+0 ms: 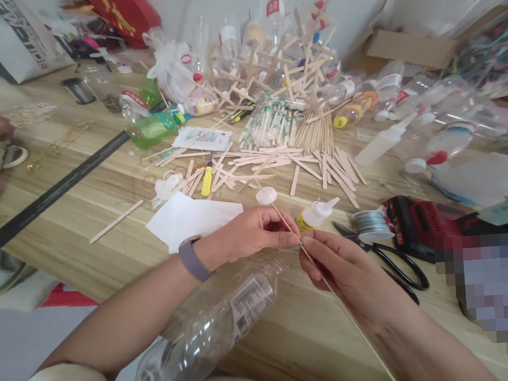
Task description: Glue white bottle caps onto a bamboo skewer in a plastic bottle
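Jar [98,82] holds dark bits [111,102]; fingers [325,248] pinch thin stick [363,335].

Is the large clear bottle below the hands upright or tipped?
Tipped: the bottle slants, base at lower left, neck near the right hand.

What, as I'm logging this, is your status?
Left hand, right hand: pinching thin stick. White disc near its far end. Clear bottle and scissors close by.
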